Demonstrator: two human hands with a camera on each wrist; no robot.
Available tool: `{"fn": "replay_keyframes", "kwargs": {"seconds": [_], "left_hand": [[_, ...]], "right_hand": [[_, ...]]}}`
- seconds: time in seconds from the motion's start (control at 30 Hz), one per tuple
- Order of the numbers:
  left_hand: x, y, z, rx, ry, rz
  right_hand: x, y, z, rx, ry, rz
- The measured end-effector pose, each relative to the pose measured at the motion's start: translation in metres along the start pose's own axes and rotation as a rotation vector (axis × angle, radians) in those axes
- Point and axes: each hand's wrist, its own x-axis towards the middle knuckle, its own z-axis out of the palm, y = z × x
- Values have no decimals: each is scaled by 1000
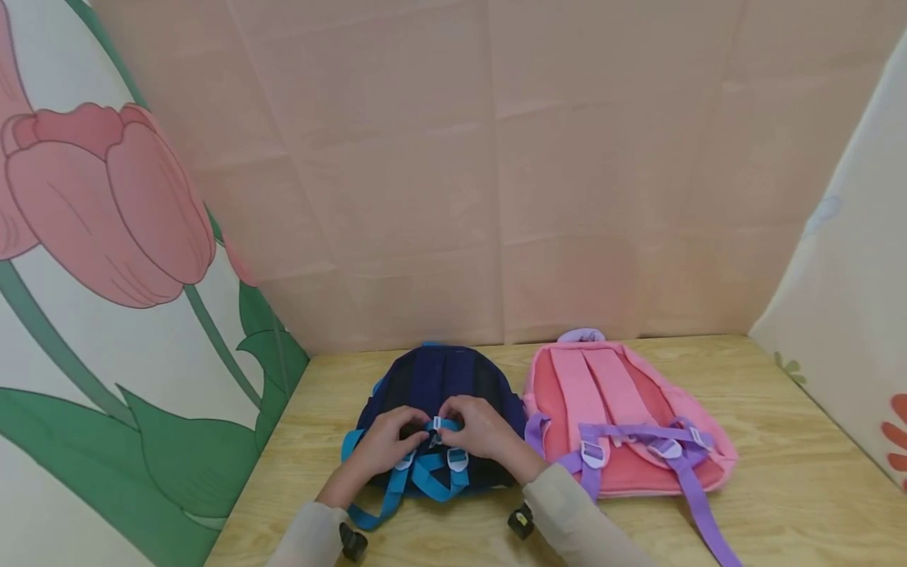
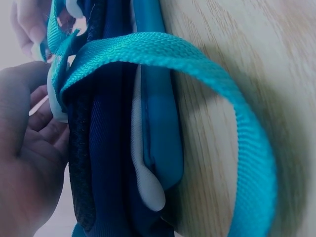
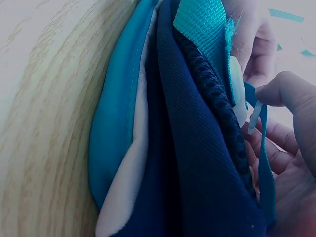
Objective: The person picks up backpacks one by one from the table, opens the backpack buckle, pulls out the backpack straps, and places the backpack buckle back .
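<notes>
A navy backpack lies with its shoulder-strap side up, its light-blue webbing loose over the lower half. Above its middle, both hands meet at a thin blue strap with a small white buckle. My right hand pinches this strap beside the buckle; the right wrist view shows the thumb and fingers on the strap and its white piece. From the other side, my left hand holds the strap's left part between thumb and fingers. White strap adjusters lie just below the hands.
A pink backpack with purple straps lies right of the navy one, nearly against it. Both are on a wood-grain table. Behind stands a plain pinkish-brown backdrop; a tulip-printed panel borders the left side. A blue webbing loop hangs over the table.
</notes>
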Motion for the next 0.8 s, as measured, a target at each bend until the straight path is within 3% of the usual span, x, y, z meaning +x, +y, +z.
{"fn": "replay_keyframes", "kwargs": {"seconds": [0.8], "left_hand": [[0,-1,0,-44,-1,9]], "right_hand": [[-4,-3,-6,-19,-2,20]]}}
